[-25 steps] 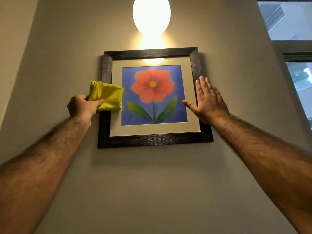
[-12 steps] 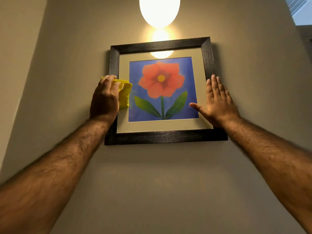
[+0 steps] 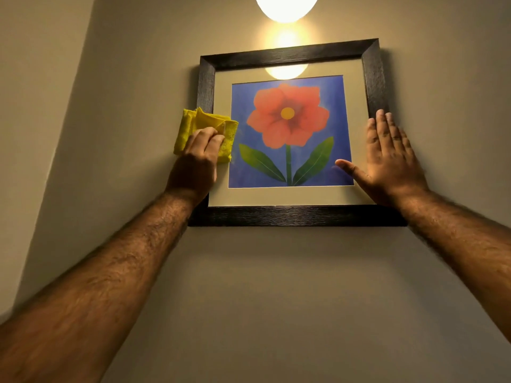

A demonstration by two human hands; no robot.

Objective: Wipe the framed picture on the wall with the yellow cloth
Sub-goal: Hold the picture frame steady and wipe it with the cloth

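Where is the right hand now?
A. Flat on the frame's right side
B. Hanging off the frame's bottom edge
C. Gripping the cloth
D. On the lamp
A. The right hand lies open and flat over the right side of the frame, while the left hand holds the cloth at the left side.

A home: framed picture [image 3: 290, 134], wall lamp [image 3: 286, 8]

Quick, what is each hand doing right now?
Left hand: closed on the yellow cloth, pressing it against the picture frame's left side.
Right hand: open, flat against the frame's right side, holding nothing.
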